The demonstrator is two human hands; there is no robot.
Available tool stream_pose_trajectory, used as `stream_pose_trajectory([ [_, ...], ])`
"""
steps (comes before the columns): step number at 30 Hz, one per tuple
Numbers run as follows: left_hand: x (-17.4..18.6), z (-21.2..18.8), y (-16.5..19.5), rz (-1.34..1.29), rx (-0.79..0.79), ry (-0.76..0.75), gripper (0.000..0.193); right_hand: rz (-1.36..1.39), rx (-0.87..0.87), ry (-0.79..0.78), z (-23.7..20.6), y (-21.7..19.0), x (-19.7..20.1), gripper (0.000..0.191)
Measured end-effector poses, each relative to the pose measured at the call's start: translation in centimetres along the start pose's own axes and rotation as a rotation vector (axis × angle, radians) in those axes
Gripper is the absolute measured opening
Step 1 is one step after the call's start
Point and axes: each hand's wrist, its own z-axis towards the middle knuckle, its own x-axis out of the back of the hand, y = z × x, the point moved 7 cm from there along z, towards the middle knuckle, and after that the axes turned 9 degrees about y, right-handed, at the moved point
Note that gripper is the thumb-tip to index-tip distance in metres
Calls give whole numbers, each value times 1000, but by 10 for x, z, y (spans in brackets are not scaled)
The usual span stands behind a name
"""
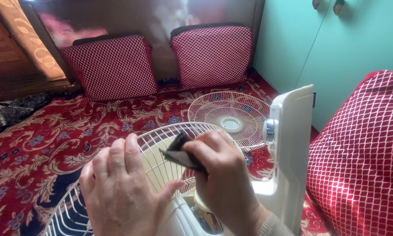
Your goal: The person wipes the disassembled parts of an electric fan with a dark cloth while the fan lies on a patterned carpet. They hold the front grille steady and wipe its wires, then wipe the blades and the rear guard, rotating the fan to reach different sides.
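The left hand [117,192] lies palm down, fingers together and thumb spread toward the other hand, flat on the wire fan guard [161,161]; it grips nothing. The right hand [222,179] comes in from the lower edge, wrist bent, its fingers pinched shut on a small dark cloth [181,153], which it presses against the guard's wires just beside the left thumb. The two hands sit near each other without touching.

The guard is cream-coloured and tilted, its rim curving from the hands down to the lower left corner, and it is mounted on the white fan body [288,148], which stands upright just right of the right hand and bears a round silver knob. Behind the guard, a second wire guard [231,118] lies flat on the red patterned carpet [52,144]. Further back from the guard, two red cushions [113,65] with a white lattice pattern lean against the wall. To the right of the fan body rises a large red cushion [362,157], with a pale green cupboard [327,48] behind it.
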Motion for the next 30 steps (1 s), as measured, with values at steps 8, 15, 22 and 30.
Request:
stream_pose_trajectory([
  [8, 5, -9, 0, -5, -6, 180, 124, 3, -98, -179, 52, 3, -17, 11],
  [15, 16, -9, -6, -34, 10, 240, 123, 75, -8, 19, -1, -16, 8, 18],
  [22, 18, -6, -8, -5, 20, 240, 117, 46, 31, 37, -29, -17, -1, 22],
  [30, 15, -10, -1, 69, -20, 220, 113, 33, -232, -303, 52, 22, -23, 14],
])
